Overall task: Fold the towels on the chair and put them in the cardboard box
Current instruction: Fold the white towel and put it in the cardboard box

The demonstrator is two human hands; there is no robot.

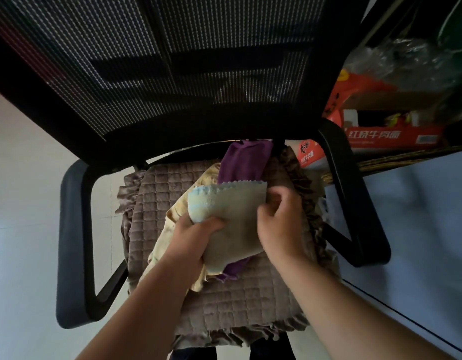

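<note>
Your two forearms enter from the bottom edge, nearest the lens, and meet over the seat of the chair [76, 229]. Your left hand [192, 239] grips the pale towel [232, 216] at its lower left, fingers curled into the cloth with the thumb across the top. Your right hand [280, 224] pinches the same towel along its right edge, fingers bent, just below the scalloped hem.

The towel hangs between the two grips, lifted off the pile. Its long axis runs roughly from your left grip up and to the right, toward the hem. The blue-striped end curls over at upper left, beyond your left hand. Judgement: the fold turns on bringing that free upper edge toward you, and your right hand stands nearer to it.

Beneath lie a purple towel [244, 162] and a yellow towel [172, 222], both on the quilted seat cushion [159, 193]. The purple one is largely covered, showing only above and below the pale towel.

The red cardboard box [390, 136] stands on the floor well to your right, behind the armrest [354, 193]. The chair back hides its left part, and its inside is too dark and cluttered to judge.
</note>
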